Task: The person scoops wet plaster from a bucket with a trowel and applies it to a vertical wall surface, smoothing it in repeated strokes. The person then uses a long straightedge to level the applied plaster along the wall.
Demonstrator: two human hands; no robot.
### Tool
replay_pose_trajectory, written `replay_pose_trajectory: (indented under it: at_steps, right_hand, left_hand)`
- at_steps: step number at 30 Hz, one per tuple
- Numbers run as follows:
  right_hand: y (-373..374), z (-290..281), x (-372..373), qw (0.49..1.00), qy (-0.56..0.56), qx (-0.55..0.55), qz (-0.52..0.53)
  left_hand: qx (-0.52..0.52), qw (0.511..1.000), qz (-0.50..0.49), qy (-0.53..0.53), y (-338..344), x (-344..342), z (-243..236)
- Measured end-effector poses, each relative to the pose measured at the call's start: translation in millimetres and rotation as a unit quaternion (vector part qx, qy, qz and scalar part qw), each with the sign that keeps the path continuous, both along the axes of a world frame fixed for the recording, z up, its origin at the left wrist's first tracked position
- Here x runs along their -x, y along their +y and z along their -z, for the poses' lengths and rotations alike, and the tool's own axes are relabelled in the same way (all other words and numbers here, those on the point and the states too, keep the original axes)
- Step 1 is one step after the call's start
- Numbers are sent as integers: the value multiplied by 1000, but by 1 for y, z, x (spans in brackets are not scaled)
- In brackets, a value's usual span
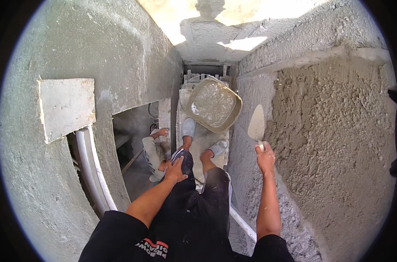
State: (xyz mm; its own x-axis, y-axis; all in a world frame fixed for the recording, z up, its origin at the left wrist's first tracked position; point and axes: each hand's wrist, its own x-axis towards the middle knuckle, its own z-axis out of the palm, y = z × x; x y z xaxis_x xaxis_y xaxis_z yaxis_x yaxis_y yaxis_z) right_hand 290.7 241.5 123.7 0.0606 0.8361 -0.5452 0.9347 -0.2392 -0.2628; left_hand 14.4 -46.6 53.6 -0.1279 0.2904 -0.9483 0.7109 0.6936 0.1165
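Observation:
My right hand point(265, 158) is closed round the handle of a trowel point(256, 124), its pale pointed blade turned away from me beside the right wall. Rough wet mortar point(329, 135) covers a large patch of that wall, just right of the trowel. My left hand point(175, 171) rests on my left thigh near the knee, fingers stretched out and holding nothing. Beyond my feet stands a mortar-smeared tub point(213, 105) with grey wet mix in it.
I stand in slippers on a narrow plank platform point(207, 146) between two walls. At left, an opening in the wall point(135, 139) shows another person's arm and leg point(153, 153) below. A square board point(68, 109) and a pale pipe point(91, 168) are at the left wall.

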Motion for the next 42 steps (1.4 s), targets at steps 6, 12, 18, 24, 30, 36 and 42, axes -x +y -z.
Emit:
replay_pose_trajectory:
  at_steps: [6, 12, 18, 24, 30, 36, 42]
  right_hand:
    - [-32, 349, 134, 978, -44, 142, -143]
    - [-4, 525, 233, 987, -112, 38, 112]
    - [10, 536, 252, 996, 28, 32, 77]
    - [-38, 393, 199, 984, 147, -81, 58]
    - [-14, 121, 112, 978, 189, -87, -20]
    - [8, -156, 28, 951, 241, -96, -170]
    - [34, -277, -85, 887, 426, 173, 46]
  left_hand:
    - [-22, 999, -3, 49, 11, 17, 47]
    - [-46, 998, -28, 37, 25, 32, 73]
    - [-117, 992, -33, 45, 29, 30, 103]
    - [-76, 995, -12, 57, 20, 17, 56]
    - [-74, 994, -68, 54, 16, 6, 42]
    - [-145, 977, -147, 45, 3, 12, 13]
    - [-145, 978, -131, 68, 2, 8, -49]
